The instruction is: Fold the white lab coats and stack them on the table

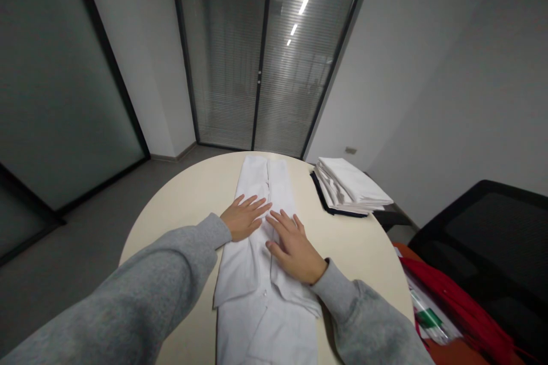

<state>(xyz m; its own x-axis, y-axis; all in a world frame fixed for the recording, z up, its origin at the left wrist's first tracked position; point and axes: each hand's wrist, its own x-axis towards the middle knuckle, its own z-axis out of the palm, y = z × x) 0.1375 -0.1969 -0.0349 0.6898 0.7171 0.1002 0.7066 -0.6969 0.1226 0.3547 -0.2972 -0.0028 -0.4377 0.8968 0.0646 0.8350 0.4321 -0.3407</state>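
A white buttoned garment (268,325), which looks like a coat or shirt, lies lengthwise over the table, its sides folded inward to meet near the middle. On its left folded panel, my left hand (243,219) rests flat with fingers spread. My right hand (295,246) is over the right panel, fingers apart and slightly bent, holding nothing. The fingertips of both hands come close together near the centre seam. A small button shows below the hands, and the garment's near end runs out of the picture.
The round cream table (184,199) carries a stack of folded white cloth (349,179) with a dark piece (327,205) under it at the far right. A black mesh chair (488,239) stands on the right, holding a red item (458,296) and a clear plastic package (430,316).
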